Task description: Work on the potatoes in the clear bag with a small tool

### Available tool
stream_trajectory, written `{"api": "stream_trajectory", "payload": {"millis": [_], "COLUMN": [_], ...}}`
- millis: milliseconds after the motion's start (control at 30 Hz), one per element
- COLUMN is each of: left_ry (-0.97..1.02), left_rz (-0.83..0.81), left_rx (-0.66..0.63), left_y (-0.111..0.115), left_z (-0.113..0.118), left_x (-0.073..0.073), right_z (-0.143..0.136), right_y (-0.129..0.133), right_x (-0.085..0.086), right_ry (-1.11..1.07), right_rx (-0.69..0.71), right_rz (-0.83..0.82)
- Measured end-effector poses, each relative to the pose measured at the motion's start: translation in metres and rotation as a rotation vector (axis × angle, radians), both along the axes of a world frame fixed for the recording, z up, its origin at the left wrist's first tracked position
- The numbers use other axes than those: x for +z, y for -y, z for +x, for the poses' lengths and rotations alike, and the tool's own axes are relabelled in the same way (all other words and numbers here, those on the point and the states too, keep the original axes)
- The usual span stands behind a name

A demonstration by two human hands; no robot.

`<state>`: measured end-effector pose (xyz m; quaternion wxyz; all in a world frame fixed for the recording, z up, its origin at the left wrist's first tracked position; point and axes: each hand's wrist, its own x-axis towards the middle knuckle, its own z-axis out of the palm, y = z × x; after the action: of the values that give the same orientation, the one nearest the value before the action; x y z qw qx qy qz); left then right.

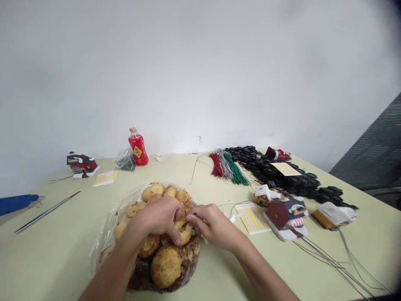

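Note:
A clear plastic bag lies on the table, opened out, with several round yellow-brown pastries and loose crumbs in it. My left hand reaches over the bag and grips one pastry near its right side, thumb at the front. That pastry has a dark opening on top. My right hand is closed in a pinch at the same pastry's right edge, by the opening. What lies between its fingertips is too small to make out.
Left are a screwdriver-like metal rod, a blue glue gun and a small model house. A red bottle stands behind. Right are bundled wires, black parts, a sticker sheet and more model houses with trailing wires.

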<state>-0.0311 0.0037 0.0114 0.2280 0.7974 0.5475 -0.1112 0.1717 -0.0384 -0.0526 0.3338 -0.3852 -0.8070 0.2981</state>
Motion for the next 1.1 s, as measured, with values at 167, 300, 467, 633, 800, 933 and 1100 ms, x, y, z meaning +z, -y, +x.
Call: {"api": "stream_trajectory", "payload": {"millis": [167,300,467,633,800,933,1100], "left_ry": [0.006,0.005,0.019,0.005,-0.008,-0.004,0.007], "left_rz": [0.014,0.027,0.022,0.021,0.028,0.017,0.018], "left_rx": [-0.011,-0.027,-0.021,-0.012,-0.018,-0.012,-0.007], "left_y": [0.0014,0.0021,0.0018,0.0022,0.003,0.0027,0.0019], "left_z": [-0.0008,0.0006,0.0012,0.0012,0.002,0.0017,0.0023], "left_x": [-0.0024,-0.0019,-0.0016,-0.0022,-0.0013,-0.0021,-0.0016], "right_z": [-0.0027,-0.0073,-0.0079,-0.0071,-0.0086,-0.0093,-0.0092], "right_y": [0.0041,0.0056,0.0056,0.0058,0.0051,0.0051,0.0055], "right_x": [0.0029,0.0034,0.0023,0.0001,-0.0015,-0.002,-0.0016], "right_ry": [-0.065,-0.036,-0.039,-0.028,-0.015,-0.052,-0.024], "right_rx": [-0.014,-0.044,-0.044,-0.097,-0.101,-0.09,-0.13], "right_rz": [-0.068,-0.039,-0.085,-0.038,-0.063,-0.104,-0.088]}}
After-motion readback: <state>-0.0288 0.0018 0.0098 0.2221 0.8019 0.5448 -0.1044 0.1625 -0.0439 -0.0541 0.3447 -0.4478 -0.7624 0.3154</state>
